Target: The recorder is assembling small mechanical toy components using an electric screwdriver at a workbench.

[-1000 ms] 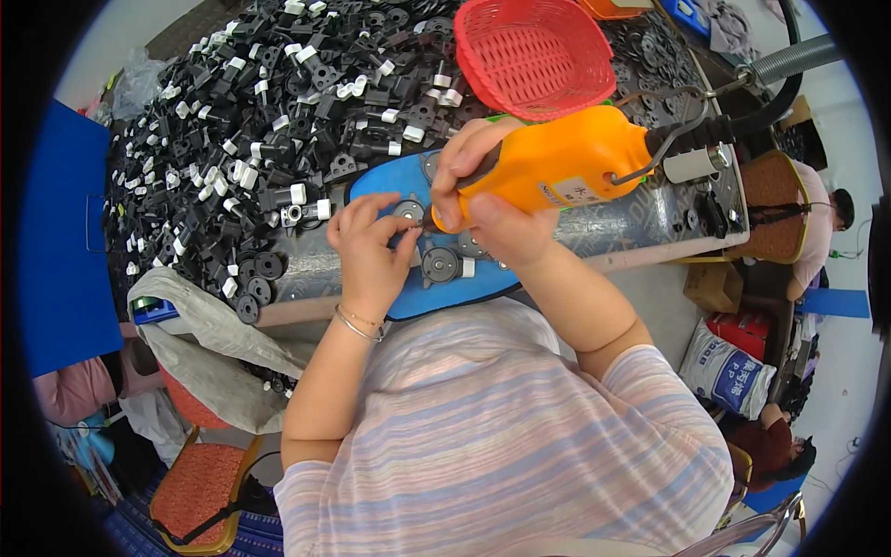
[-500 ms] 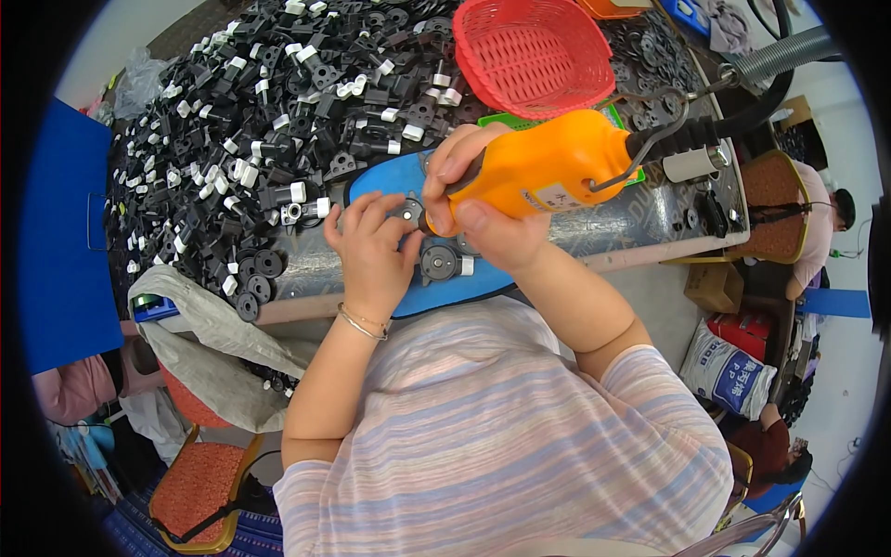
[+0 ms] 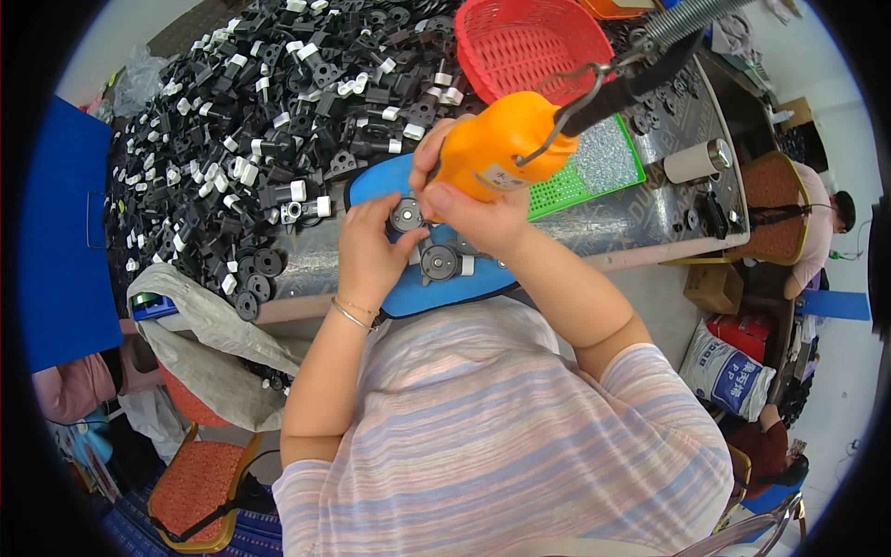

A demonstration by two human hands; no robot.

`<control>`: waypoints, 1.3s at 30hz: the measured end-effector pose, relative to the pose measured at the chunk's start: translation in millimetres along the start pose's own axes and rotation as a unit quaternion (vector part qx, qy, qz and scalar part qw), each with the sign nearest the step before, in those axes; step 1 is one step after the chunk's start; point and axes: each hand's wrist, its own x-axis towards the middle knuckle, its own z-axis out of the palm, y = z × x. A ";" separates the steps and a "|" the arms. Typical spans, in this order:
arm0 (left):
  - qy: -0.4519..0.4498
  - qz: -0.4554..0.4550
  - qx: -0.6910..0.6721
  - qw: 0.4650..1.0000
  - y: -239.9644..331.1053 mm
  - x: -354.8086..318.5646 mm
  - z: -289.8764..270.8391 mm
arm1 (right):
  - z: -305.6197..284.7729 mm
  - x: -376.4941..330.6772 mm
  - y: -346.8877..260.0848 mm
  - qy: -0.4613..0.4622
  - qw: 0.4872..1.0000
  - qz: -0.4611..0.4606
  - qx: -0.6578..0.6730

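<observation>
My right hand (image 3: 473, 215) grips an orange electric screwdriver (image 3: 501, 141) that hangs from a black cable and a coiled spring, its tip pointing down at a round black-and-grey part (image 3: 406, 215). My left hand (image 3: 369, 252) pinches that part against a blue mat (image 3: 408, 288) on the workbench. A second round part (image 3: 440, 263) with a white tab lies on the mat just below my right hand.
A big heap of black and white plastic parts (image 3: 251, 121) fills the bench to the left. A red mesh basket (image 3: 529, 42) stands behind, a green tray (image 3: 594, 167) to the right, with a white cylinder (image 3: 694, 160). Another person (image 3: 821, 223) sits at far right.
The screwdriver has tilted more upright and moved left over the part in my left hand. My left hand shifted slightly right along the mat.
</observation>
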 end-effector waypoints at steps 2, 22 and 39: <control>-0.007 -0.015 -0.017 1.000 0.4 1.9 -0.2 | 1.3 2.1 -1.6 -0.018 0.999 0.043 -0.010; -0.001 -0.015 -0.027 1.000 3.4 2.3 -0.4 | -74.0 -11.2 -68.8 0.088 0.984 -0.142 -0.054; -0.014 -0.045 -0.025 0.999 5.4 1.7 -1.9 | -126.5 -54.1 -68.8 0.242 0.955 -0.094 -0.145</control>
